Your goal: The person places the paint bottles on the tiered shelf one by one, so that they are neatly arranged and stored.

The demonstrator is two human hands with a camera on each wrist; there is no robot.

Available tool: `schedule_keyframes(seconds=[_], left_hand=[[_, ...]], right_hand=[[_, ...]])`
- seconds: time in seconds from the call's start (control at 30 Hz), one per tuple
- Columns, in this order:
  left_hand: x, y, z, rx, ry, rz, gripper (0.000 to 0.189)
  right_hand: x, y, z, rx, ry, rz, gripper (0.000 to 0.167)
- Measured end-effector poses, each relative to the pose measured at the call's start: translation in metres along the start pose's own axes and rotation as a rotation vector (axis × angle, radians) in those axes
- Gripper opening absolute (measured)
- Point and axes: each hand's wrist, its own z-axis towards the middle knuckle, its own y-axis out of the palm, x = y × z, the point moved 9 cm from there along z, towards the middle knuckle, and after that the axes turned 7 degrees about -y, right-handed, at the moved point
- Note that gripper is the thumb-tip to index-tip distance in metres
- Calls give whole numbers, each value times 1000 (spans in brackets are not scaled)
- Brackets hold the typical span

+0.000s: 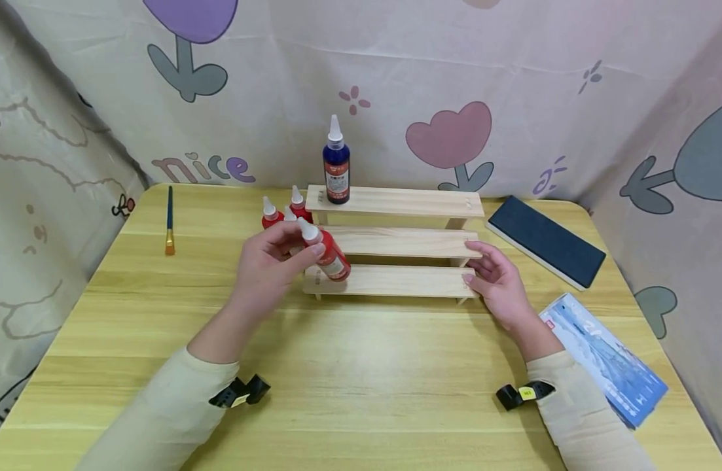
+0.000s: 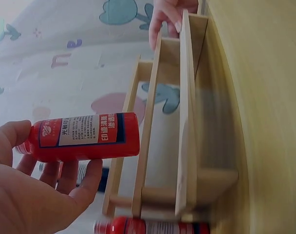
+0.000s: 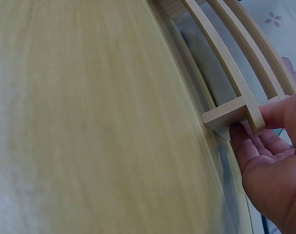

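My left hand (image 1: pixel 272 261) grips a red bottle (image 1: pixel 332 259) with a white pointed cap, tilted over the left end of a three-step wooden rack (image 1: pixel 396 281). In the left wrist view, the label of this red bottle (image 2: pixel 89 134) faces the camera. My right hand (image 1: pixel 499 284) holds the right end of the rack, thumb at the lowest step, as the right wrist view also shows for the step's end (image 3: pixel 255 117). A dark blue bottle (image 1: pixel 337 173) stands upright on the top step. Several more red bottles (image 1: pixel 271 214) stand on the table just left of the rack, partly hidden by my left hand.
A paintbrush (image 1: pixel 169 226) lies at the table's left. To the right of the rack lie a dark rectangular block (image 1: pixel 546 239) with a pale edge and a blue-white box (image 1: pixel 608 360), partly under my right forearm. A printed curtain (image 1: pixel 384 65) hangs behind the table.
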Motion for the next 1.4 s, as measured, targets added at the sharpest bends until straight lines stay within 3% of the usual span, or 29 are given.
schedule_keyframes(seconds=[0.37,0.73,1.13,1.4], left_hand=[[21,50,20,-82,14,13,32],[51,99,52,-141,79,64,28],[73,130,89,-164,95,31,29],[84,150,109,-183,79,57,28]], right_hand=[[-2,0,1,-2,4,-11,60],[-2,2,3,-7,4,-10,60],[-1,1,3,-11,-2,-30,59],[-1,0,2,-11,-3,-18,59]])
